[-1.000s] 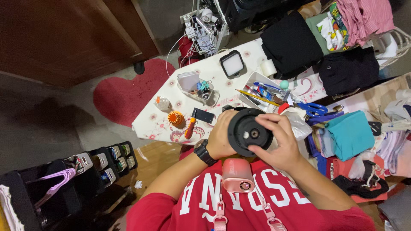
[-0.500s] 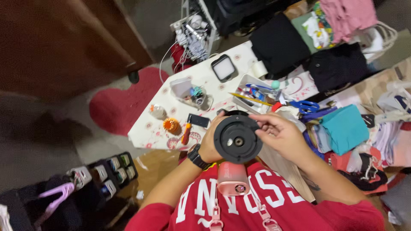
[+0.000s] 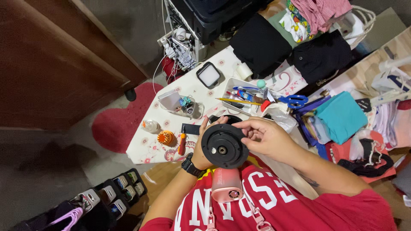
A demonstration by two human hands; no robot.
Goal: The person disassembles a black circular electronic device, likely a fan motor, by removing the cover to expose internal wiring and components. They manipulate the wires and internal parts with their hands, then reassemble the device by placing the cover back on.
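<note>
Black round disc hides most of the left hand.

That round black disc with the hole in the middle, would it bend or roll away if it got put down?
The round black plastic disc looks moulded and thick, so probably stiff, not floppy. Both hands, left hand and right hand, grip it by the rim, hinting at some weight. Being circular, it might roll if set on edge, and likely lies steady flat.
</note>
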